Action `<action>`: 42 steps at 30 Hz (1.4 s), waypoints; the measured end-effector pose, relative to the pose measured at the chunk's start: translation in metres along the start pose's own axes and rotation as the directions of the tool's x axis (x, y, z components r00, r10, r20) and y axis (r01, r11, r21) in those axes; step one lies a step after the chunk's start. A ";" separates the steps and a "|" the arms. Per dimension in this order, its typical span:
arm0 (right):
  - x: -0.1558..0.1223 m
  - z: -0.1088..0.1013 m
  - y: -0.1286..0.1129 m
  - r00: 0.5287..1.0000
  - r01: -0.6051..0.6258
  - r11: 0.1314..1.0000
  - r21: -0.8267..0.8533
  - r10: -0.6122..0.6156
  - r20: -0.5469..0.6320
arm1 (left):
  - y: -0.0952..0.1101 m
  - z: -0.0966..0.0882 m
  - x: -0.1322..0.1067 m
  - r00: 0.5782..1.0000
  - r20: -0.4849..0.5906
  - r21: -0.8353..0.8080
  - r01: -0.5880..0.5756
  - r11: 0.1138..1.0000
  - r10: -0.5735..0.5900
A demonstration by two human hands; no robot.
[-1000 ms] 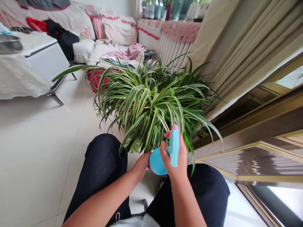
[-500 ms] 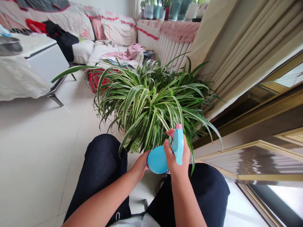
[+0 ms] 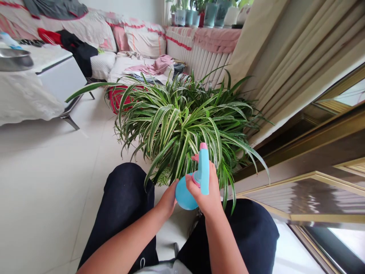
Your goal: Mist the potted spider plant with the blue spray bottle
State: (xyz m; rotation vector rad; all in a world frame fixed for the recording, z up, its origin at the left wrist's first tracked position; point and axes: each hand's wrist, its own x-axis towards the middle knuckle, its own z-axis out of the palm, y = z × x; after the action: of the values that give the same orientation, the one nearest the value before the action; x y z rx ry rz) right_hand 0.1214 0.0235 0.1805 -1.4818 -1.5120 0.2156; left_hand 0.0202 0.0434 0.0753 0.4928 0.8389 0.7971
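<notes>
A blue spray bottle [image 3: 185, 196] with a blue and pink trigger head sits between my knees, pointed at a big spider plant [image 3: 182, 121] with striped green and white leaves. My right hand [image 3: 207, 192] is wrapped round the bottle's neck, one finger on the pink trigger. My left hand [image 3: 168, 199] cups the round blue body from the left and below. The nozzle is close to the plant's nearest leaves. My dark trousers show under both arms.
White tiled floor [image 3: 42, 171] stretches left. A white-covered table [image 3: 34, 83] with a metal bowl stands at far left. A sofa [image 3: 128, 45] with clothes lies behind the plant. Beige curtains [image 3: 285, 57] and a wooden window frame [image 3: 313, 152] run along the right.
The spray bottle and my right hand have shifted a little left and up, closer to the leaves. My left hand stays under the bottle.
</notes>
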 end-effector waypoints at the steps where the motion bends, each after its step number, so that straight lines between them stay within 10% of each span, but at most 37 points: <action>1: 0.000 0.000 0.000 1.000 -0.011 1.000 0.006 0.011 -0.012 | 0.000 0.000 0.000 1.000 -0.012 0.003 0.000 1.000 0.000; 11: -0.001 0.005 0.005 0.993 -0.012 1.000 -0.016 0.010 -0.114 | 0.002 -0.002 0.000 0.998 -0.063 -0.024 0.015 1.000 -0.016; 22: -0.001 0.000 0.001 0.983 0.168 0.977 -0.132 -0.175 -0.048 | 0.008 0.000 -0.002 0.988 0.138 -0.132 0.081 0.988 -0.063; 42: -0.004 -0.026 -0.006 0.915 0.260 0.954 -0.148 -0.194 0.355 | 0.038 -0.014 -0.010 0.980 -0.140 0.056 -0.134 0.989 0.141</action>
State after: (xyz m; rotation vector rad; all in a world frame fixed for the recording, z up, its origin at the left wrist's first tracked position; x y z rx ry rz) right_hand 0.1352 0.0067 0.1962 -1.4516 -2.0182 0.1938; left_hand -0.0113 0.0602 0.0963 0.5436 0.9654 0.9506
